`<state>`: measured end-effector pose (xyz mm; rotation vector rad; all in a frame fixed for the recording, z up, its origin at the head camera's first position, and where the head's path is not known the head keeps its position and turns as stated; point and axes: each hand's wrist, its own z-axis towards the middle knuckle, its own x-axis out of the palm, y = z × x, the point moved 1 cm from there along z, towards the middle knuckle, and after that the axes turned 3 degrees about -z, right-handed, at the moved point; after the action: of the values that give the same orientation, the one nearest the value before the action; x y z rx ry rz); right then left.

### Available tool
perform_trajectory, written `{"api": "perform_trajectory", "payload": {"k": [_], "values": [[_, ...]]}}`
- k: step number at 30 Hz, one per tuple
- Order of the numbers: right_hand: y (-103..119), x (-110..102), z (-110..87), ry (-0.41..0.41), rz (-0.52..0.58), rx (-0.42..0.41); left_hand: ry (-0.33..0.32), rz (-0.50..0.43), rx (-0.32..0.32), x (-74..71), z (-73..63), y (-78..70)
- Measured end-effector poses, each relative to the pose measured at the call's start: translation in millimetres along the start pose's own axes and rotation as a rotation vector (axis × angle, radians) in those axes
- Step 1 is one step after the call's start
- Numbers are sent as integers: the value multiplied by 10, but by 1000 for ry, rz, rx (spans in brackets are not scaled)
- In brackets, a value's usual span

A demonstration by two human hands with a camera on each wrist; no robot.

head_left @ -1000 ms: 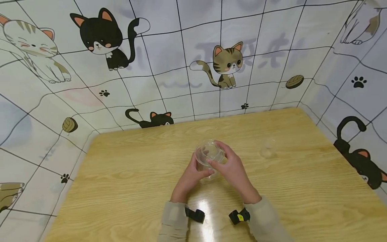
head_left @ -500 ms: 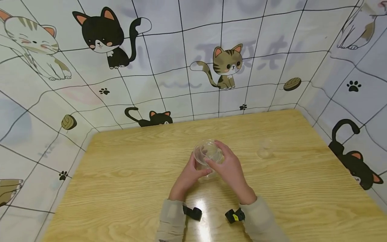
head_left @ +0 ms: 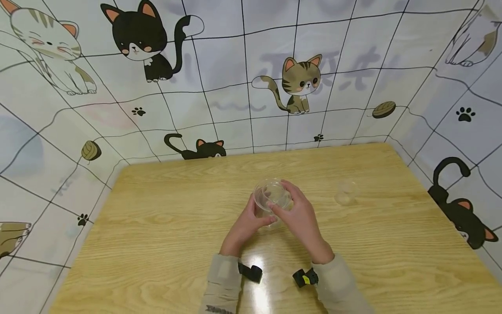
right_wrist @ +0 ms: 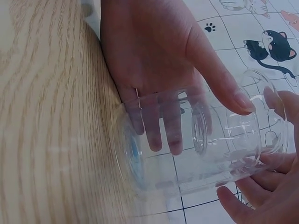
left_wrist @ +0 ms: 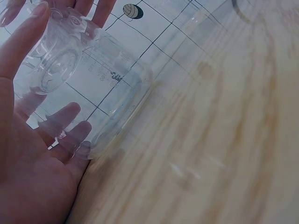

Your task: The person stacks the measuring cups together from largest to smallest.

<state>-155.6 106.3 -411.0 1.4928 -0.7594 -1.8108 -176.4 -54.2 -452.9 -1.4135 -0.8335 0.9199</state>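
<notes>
A clear glass beaker (right_wrist: 180, 175) with printed measuring marks stands upright on the table, its base at the wood. Inside its mouth sits a smaller clear cup (left_wrist: 60, 70), bottom down, above the beaker's floor. My left hand (head_left: 246, 226) grips the beaker from the left, fingers around its wall. From the right, my right hand (head_left: 300, 216) holds it near the top. In the right wrist view, the right thumb (right_wrist: 229, 93) lies along the upper wall by the small cup's rim. The other right fingers show through the glass on the far side.
A faint clear round vessel (head_left: 346, 193) stands on the wooden table (head_left: 168, 226) to the right of the hands. Cat-printed fabric walls (head_left: 219, 65) rise behind the table and on both sides. Glare shows on the wood between the forearms.
Both hands stay around the beaker and the small cup remains in its mouth. The head view shifts slightly; nothing else visibly moves.
</notes>
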Motion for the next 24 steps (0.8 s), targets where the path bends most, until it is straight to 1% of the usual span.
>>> {"api": "perform_trajectory", "payload": {"k": [4,12,16,20,24], "values": [[0,-6,-2,10,-28,-17,5,17,15,2,2,-17],[53,-71,11,79,-64,-3,4,29,-10,-9,3,-13],[111,-129,42,116,-104,-9,-1,17,1,-6,0,-28],[150,-169,73,151,-157,-14,4,10,25,-5,-5,-33],[175,-192,103,183,-204,-15,3,9,22,-4,-7,-41]]}}
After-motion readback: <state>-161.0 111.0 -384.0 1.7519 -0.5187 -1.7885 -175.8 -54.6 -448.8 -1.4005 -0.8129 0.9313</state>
